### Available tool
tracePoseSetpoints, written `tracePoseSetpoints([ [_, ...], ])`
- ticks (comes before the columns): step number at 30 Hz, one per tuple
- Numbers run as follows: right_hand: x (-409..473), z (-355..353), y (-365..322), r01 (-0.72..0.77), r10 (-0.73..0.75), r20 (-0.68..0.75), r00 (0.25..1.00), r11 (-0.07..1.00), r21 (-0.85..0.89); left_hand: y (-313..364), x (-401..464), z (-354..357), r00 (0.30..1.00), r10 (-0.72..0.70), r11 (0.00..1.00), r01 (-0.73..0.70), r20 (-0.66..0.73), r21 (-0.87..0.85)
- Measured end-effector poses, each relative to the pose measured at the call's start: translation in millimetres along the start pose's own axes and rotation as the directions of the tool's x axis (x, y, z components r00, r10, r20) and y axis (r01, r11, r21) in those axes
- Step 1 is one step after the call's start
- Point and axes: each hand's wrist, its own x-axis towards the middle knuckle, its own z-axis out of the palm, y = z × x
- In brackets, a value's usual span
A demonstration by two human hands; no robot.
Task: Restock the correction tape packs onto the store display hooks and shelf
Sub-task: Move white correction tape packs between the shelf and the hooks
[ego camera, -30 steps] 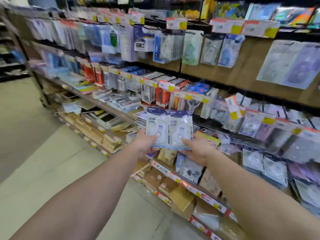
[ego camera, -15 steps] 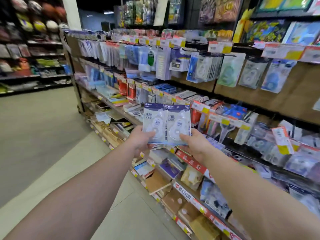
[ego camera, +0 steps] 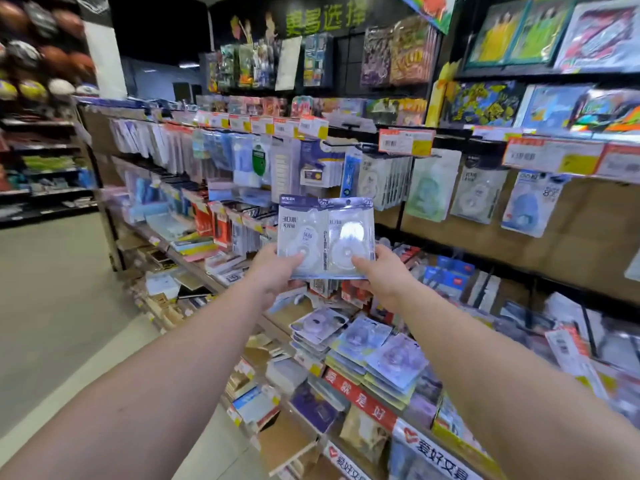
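Aisle floor (ego camera: 52, 306) to the left is open; free passage there. Both hands hold correction tape packs (ego camera: 326, 237) upright in open air in front of the display. Behind the packs: hooks crowded with hanging packs (ego camera: 384, 181), price tags (ego camera: 405, 142) projecting at the hook tips. Bare backboard (ego camera: 588, 251) at right. Below, stacked packs (ego camera: 377, 355) cover the shelf.

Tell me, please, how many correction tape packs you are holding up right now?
2 clear white-and-blue correction tape packs, side by side: one in the left hand, one in the right hand. More could be stacked behind, hidden.
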Motion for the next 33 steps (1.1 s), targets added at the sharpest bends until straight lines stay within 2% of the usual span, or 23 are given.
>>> tracePoseSetpoints([
  [5,31,-13,-13,0.027,-0.028,-0.029,0.999,0.999,-0.021,13,37,18,0.999,0.038,0.999,-0.038,0.025,0.011],
  [13,53,-16,-17,0.05,-0.076,-0.199,0.977,0.99,-0.129,12,88,28,0.99,0.109,0.993,-0.104,0.093,-0.059],
  [24,100,26,-44,0.095,-0.163,-0.343,0.925,0.974,-0.206,26,158,4,0.973,0.122,0.966,-0.07,0.198,-0.251],
  [33,135,45,-37,0.078,-0.18,-0.498,0.848,0.972,-0.22,22,202,-15,0.952,0.112,0.966,-0.037,0.286,-0.256],
])
